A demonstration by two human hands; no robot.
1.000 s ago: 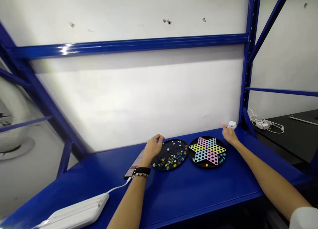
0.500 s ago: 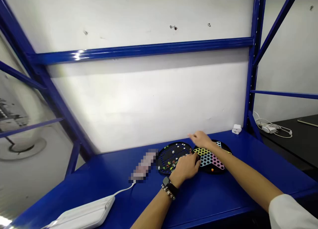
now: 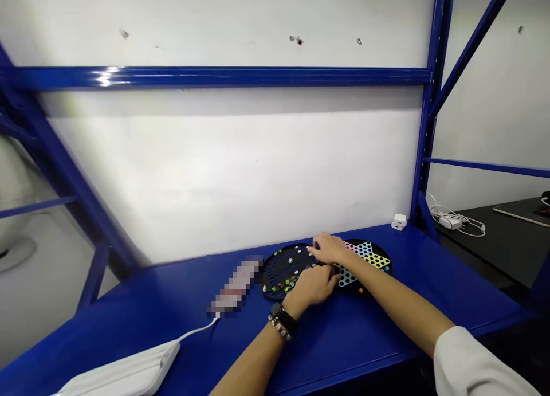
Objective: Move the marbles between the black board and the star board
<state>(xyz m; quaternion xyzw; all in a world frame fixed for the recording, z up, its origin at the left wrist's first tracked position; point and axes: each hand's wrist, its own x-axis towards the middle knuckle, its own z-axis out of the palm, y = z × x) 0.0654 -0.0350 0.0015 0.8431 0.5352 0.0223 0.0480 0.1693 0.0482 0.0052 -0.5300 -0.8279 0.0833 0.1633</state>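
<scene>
A black round tray with loose marbles, white, green and red among them, lies beside a round Chinese checkers board with a coloured star full of holes. My left hand, with a watch and a beaded bracelet at the wrist, rests where the two meet, its fingers curled down and closed. Just behind it, my right hand reaches across the board, bent fingers together over the tray's right rim. What either hand holds is hidden or too small to see. A small orange piece sits at the board's front edge.
Everything stands on a blue table against a white wall. A blurred-out flat object is linked by a white cable to a white power bank. At the back right is a white charger. Blue posts and a crossbar frame the table.
My right hand has come left and down from behind the board to the tray's rim, near my left hand. The star on the board appears turned. The view has shifted slightly.
</scene>
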